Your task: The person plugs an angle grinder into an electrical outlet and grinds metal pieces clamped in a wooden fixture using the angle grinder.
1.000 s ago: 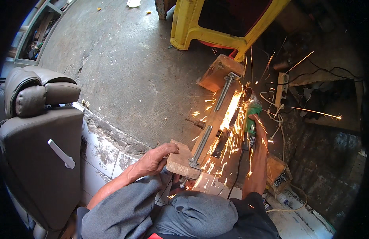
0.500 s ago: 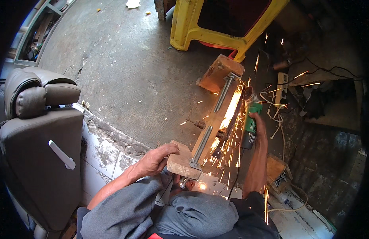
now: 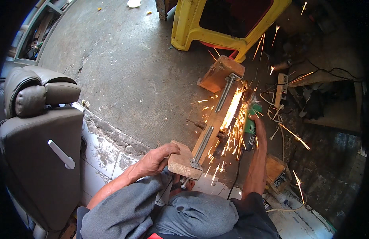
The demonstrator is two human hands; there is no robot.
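Note:
My right hand (image 3: 257,122) is wrapped round a green angle grinder (image 3: 249,129). Its disc (image 3: 247,95) meets the far right side of a wooden frame, and bright sparks (image 3: 234,123) stream back toward me. The frame has a long wooden plank (image 3: 206,128) with a wooden block at each end and metal rods (image 3: 203,145) along its top. Fingers of my left hand (image 3: 157,158) are closed over the near end block (image 3: 183,161), holding it by its left edge. Glare hides the piece being ground.
A yellow plastic stool (image 3: 183,32) stands beyond the far block (image 3: 221,73). At the left is a grey car seat (image 3: 41,143). A power strip (image 3: 280,89) with tangled cords lies right of the grinder, and a wooden box (image 3: 275,169) sits near my right forearm.
The spark spray has shifted and looks denser around the disc. The grinder has barely moved, and my left hand keeps its hold on the near block.

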